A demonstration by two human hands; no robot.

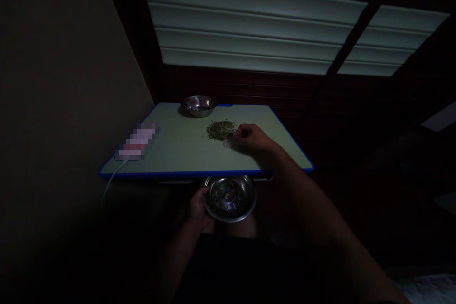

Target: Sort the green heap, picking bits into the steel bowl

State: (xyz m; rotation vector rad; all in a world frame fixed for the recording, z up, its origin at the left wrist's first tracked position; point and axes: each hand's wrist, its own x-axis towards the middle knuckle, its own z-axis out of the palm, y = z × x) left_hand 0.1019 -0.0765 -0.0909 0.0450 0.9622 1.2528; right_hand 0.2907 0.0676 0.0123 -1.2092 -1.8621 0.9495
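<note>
Below the table's near edge, my left hand grips the left rim of a shiny metal bowl. Some small greenish bits and a small reddish and dark patch show inside that bowl. My right hand is over the tabletop, its fingers pinched together at the right side of a loose pile of small green-brown grains. A blurred, pale, see-through thing shows just below and left of the fingertips. Dim light hides what it is and how it is held.
A second metal bowl stands at the back of the pale, blue-edged table. At the left edge lies a blurred-out pinkish object with a white cable. Behind the table are dark wooden panels with pale slats.
</note>
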